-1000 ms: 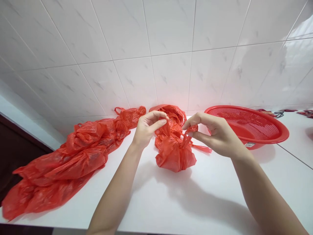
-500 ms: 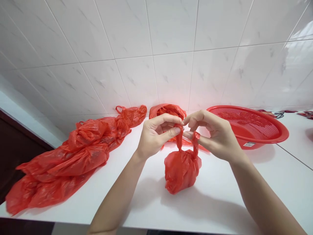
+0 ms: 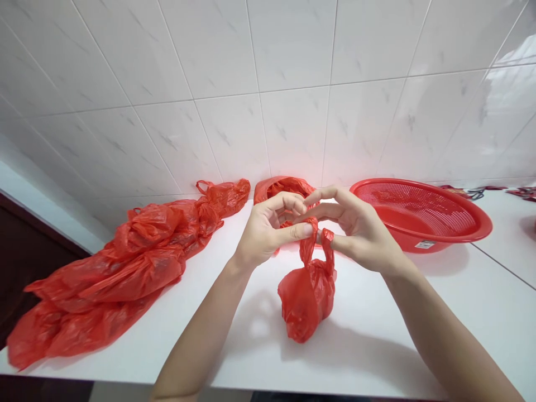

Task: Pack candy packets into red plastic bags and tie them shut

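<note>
The small red bag [image 3: 304,304], mid-scene over the white table [image 3: 247,363], should handle light, soft and slippery, best held by its handles [image 3: 309,240]: the left hand [image 3: 266,231] pinches the left one; whether the right hand [image 3: 358,234] pinches the other, I cannot tell.

The small bag [image 3: 304,301] and mesh basket [image 3: 402,237] are glowing red over the white surface [image 3: 247,357], grey flecks streaking the pale wall tiles [image 3: 293,44].

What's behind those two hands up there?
Behind the left hand and right hand, the upper part of a red plastic bag shows, near the tiled wall. The hands cover much of the rest, so its contents can't be made out.
</note>
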Motion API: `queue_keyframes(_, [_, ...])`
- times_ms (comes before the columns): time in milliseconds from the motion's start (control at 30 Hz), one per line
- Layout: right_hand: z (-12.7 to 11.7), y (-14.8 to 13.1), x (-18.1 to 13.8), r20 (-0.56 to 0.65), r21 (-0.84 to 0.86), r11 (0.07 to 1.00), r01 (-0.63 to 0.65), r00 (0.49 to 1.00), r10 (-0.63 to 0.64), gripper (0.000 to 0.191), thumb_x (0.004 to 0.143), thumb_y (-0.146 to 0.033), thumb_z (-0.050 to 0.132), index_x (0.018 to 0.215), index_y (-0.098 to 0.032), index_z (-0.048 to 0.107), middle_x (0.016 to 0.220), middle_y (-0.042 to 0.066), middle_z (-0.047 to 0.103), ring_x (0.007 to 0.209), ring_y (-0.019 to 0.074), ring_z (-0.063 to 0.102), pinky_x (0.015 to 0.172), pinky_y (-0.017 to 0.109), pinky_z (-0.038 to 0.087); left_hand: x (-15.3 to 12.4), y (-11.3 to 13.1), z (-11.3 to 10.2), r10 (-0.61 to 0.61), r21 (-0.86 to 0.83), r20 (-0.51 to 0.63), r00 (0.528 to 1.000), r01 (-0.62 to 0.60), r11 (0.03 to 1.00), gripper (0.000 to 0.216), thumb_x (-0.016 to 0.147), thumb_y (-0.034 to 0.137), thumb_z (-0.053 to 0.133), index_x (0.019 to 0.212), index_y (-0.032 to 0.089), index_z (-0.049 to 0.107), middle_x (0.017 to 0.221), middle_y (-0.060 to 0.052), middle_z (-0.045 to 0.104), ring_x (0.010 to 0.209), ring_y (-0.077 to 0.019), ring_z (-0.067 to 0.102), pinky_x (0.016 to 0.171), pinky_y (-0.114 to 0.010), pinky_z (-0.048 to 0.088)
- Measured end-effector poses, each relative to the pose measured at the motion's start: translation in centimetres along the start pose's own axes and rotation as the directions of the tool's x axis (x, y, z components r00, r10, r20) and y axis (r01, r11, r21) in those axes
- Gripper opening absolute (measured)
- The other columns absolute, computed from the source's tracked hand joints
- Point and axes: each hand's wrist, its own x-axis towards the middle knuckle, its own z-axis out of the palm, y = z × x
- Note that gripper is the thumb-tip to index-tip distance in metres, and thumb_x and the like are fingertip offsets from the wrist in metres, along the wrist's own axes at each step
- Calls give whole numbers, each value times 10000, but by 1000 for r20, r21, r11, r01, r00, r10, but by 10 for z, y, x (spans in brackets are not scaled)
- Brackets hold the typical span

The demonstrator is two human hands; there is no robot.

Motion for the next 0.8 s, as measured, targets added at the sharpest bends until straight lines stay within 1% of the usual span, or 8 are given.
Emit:
queue_keyframes(100, [1, 1, 1, -4, 1, 1000, -20, 1000, 20, 278, 864, -174, 674, 1121, -231, 582, 964, 37, 726, 901, 203, 722, 815, 370, 604, 2, -5, 0, -170, -126, 36, 985, 173, 977, 244, 709, 310, 860, 849, 196, 695, 924, -30, 678, 831, -166, 643, 774, -306, 543])
queue_keyframes(233, [-1, 1, 2, -176, -130, 992, -1, 984, -22, 190, 782, -86, 639, 932, -200, 656, 886, 26, 723, 850, 190, 704, 782, 343, 584, 5, -16, 7, -214, -287, 145, 966, 248, 925, 472, 739, 474, 810, 1117, 220, 682, 1117, -97, 702, 976, -257, 690, 802, -354, 552])
queue_keyframes(333, [-4, 0, 2, -235, -192, 981, 13, 970, -59, 224, 730, -42, 565, 852, -204, 658, 805, 6, 705, 777, 171, 673, 723, 319, 563, 3, -26, 19, -181, -215, 278, 943, 245, 945, 565, 679, 409, 875, 1170, 235, 657, 1170, -106, 692, 1081, -302, 671, 845, -383, 550])
queue_keyframes(433, [-8, -1, 1, -261, -244, 970, 13, 962, -79, 227, 683, -27, 525, 772, -214, 620, 731, -11, 663, 696, 151, 619, 639, 291, 523, -3, -38, 34, -232, -98, 359, 904, 284, 954, 511, 656, 249, 892, 1101, 216, 643, 1024, -80, 697, 1012, -271, 679, 817, -374, 549])
queue_keyframes(533, [-14, -2, 2, -297, -301, 954, -7, 951, -87, 228, 643, -11, 510, 721, -216, 574, 689, -25, 618, 656, 136, 571, 632, 287, 498, -10, -51, 47, -314, -3, 278, 907, 328, 945, 372, 697, 212, 848, 981, 205, 608, 815, -7, 628, 788, -181, 641, 686, -311, 513])
queue_keyframes(633, [-21, -3, 3, -347, -286, 957, -54, 937, -51, 205, 657, -16, 541, 713, -210, 570, 684, -24, 611, 653, 134, 571, 649, 292, 502, -15, -60, 55, -315, 50, 193, 929, 311, 949, 260, 754, 206, 775, 932, 204, 587, 689, 43, 543, 647, -128, 538, 622, -283, 458])
queue_keyframes(700, [-27, -3, 3, -390, -178, 977, -114, 920, 36, 162, 680, -47, 592, 712, -205, 575, 692, -13, 619, 657, 140, 591, 630, 291, 505, -17, -63, 58, -305, 44, 184, 934, 303, 952, 256, 774, 207, 742, 983, 202, 594, 663, 53, 529, 630, -128, 519, 636, -293, 460])
queue_keyframes(800, [-35, -1, 4, -417, 85, 978, -192, 884, 210, 130, 672, -104, 661, 722, -197, 586, 678, -9, 613, 619, 130, 583, 578, 274, 486, -19, -64, 60, -311, 50, 181, 933, 307, 950, 341, 799, 219, 716, 1116, 203, 589, 684, 55, 539, 648, -131, 524, 672, -302, 470])
